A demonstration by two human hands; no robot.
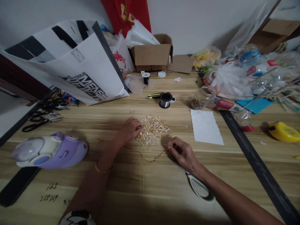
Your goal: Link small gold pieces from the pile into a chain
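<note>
A heap of small clear and gold beads lies on the wooden table. My left hand reaches its left edge, thumb and fingers pinched together; whatever is between them is too small to make out. Just right of the heap, my right hand is closed in a pinch, with a thin gold end poking out of the fingertips. A thin gold beaded chain curves over the table below the heap and runs up to this hand. Scissors with pale handles lie under my right hand and wrist, blades partly hidden.
Behind the heap stand a wire spool and a dark thread spool. White paper, a jar of beads and a yellow tape measure lie right. Left are a purple-white device, black scissors and a large bag.
</note>
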